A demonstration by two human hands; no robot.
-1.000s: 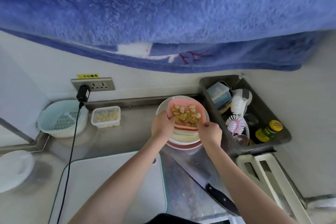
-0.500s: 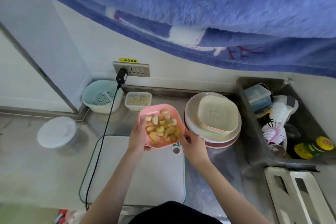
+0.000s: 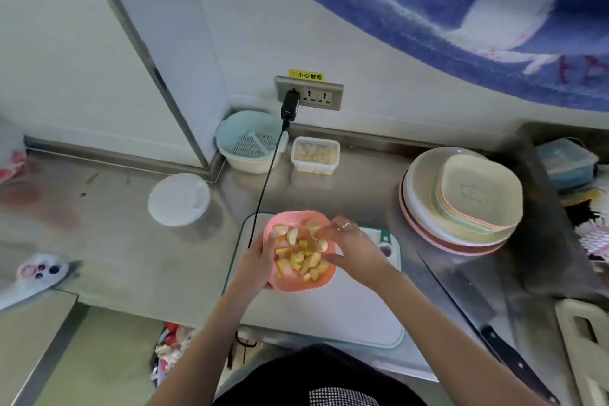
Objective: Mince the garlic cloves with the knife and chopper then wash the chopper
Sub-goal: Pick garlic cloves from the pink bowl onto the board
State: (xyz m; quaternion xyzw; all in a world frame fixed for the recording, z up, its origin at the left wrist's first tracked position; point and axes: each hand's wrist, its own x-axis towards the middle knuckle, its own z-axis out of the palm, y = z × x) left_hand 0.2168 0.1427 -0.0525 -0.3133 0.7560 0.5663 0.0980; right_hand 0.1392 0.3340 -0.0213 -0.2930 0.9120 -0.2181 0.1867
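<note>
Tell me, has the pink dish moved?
Yes. The pink dish left the plate stack and now sits leftward over the cutting board.

The pink dish [image 3: 298,283] of garlic cloves [image 3: 301,255] no longer sits on the stack of plates [image 3: 425,208] at the far right, as it did a second ago; it is now over the far end of the white cutting board [image 3: 329,310], nearer the person; the left hand [image 3: 257,257] still holds its left rim, thumb over the edge; the right hand [image 3: 352,249], which half a second ago was under the dish's right side, now reaches over it with fingers among the cloves; the yellow dish [image 3: 481,194] now tops the stack.
</note>
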